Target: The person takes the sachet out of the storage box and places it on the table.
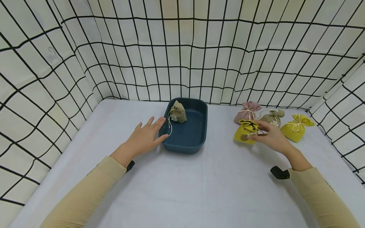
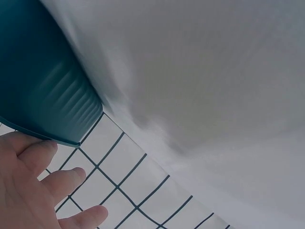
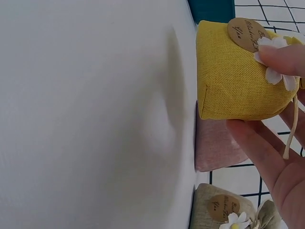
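My right hand [image 1: 272,136] pinches a yellow drawstring pouch [image 3: 238,71] between thumb and fingers. The pouch carries a round brown tag [image 3: 245,34] and a white cloth flower [image 3: 274,74], and it is held close over the white table. A deep blue rectangular tub [image 1: 185,147] stands at the middle back. Inside it, toward the far left, lies a beige drawstring pouch [image 1: 179,114] with its cord trailing. With fingers spread, my left hand [image 1: 146,136] rests on the tub's left rim; the left wrist view shows fingertips [image 2: 43,150] right at that rim.
Behind the held pouch sit a pink pouch [image 1: 248,110] and a beige pouch [image 1: 274,117]. Another yellow pouch [image 1: 297,128] is farther right. Black grid netting [image 1: 188,57] over white cloth walls the table [image 1: 182,190] at the back and both sides.
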`<state>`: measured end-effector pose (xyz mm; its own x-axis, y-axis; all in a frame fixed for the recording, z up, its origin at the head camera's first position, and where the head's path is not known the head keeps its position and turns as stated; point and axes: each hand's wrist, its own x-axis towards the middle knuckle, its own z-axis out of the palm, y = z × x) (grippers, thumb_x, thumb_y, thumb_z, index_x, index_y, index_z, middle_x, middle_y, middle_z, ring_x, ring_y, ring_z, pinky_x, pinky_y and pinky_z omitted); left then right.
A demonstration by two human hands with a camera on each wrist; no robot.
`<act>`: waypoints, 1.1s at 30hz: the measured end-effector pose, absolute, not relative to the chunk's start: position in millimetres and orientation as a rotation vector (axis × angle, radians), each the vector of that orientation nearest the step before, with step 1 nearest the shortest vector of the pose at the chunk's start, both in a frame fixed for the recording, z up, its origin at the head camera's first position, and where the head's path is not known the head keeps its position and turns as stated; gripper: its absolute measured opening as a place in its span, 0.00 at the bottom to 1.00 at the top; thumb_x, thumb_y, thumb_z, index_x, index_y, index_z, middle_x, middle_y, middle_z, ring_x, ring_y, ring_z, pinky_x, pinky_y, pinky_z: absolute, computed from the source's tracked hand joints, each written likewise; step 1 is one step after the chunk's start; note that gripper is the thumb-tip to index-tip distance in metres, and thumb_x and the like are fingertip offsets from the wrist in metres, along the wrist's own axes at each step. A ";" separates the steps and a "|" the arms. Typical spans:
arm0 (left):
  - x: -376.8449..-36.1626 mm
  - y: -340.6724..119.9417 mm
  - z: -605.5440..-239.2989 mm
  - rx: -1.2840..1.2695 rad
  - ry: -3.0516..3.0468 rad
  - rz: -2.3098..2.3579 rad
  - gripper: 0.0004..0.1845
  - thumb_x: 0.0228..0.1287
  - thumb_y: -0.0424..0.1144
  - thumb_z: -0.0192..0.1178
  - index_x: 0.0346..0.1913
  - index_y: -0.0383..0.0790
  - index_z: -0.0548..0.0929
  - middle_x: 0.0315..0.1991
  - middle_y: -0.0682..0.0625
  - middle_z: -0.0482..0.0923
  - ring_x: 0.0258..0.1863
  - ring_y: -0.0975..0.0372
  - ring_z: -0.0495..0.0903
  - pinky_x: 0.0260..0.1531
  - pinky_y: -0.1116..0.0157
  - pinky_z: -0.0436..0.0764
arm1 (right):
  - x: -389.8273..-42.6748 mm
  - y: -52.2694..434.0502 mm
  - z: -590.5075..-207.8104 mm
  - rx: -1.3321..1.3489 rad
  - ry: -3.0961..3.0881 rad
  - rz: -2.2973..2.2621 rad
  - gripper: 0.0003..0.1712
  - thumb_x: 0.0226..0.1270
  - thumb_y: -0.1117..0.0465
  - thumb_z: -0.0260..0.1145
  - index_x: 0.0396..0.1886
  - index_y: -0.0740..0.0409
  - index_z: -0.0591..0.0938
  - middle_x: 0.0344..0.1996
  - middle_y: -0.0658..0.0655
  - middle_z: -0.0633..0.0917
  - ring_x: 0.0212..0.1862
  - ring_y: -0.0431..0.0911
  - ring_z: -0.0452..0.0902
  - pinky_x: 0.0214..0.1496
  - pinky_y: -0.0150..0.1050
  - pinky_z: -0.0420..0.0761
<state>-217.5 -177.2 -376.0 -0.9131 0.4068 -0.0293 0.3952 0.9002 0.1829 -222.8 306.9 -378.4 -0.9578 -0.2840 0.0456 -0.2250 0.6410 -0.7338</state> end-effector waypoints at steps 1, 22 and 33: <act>-217.4 -177.3 -376.2 0.634 2.998 0.268 0.42 0.79 0.61 0.49 0.83 0.41 0.50 0.82 0.46 0.50 0.80 0.44 0.45 0.70 0.31 0.50 | -223.0 307.1 -378.4 -0.426 2.781 -1.220 0.43 0.67 0.61 0.74 0.77 0.65 0.66 0.72 0.72 0.68 0.70 0.74 0.64 0.65 0.67 0.71; -219.0 -177.6 -378.9 0.645 3.010 0.263 0.42 0.79 0.60 0.50 0.83 0.41 0.50 0.82 0.45 0.50 0.80 0.43 0.46 0.69 0.30 0.50 | -226.7 312.4 -383.2 -0.395 2.801 -1.170 0.41 0.68 0.60 0.74 0.75 0.67 0.68 0.71 0.73 0.69 0.69 0.74 0.64 0.65 0.68 0.70; -217.2 -177.0 -376.4 0.644 3.013 0.253 0.42 0.79 0.60 0.50 0.83 0.40 0.50 0.82 0.44 0.50 0.80 0.43 0.46 0.69 0.30 0.51 | -227.6 312.6 -387.4 -0.457 2.795 -1.218 0.40 0.67 0.63 0.74 0.74 0.69 0.69 0.70 0.73 0.70 0.68 0.74 0.66 0.67 0.67 0.68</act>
<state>-217.2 -177.0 -376.4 -0.9119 0.4101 -0.0150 0.4018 0.8998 0.1699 -227.6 312.6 -387.4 -0.9543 -0.2922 0.0635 -0.2454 0.6442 -0.7244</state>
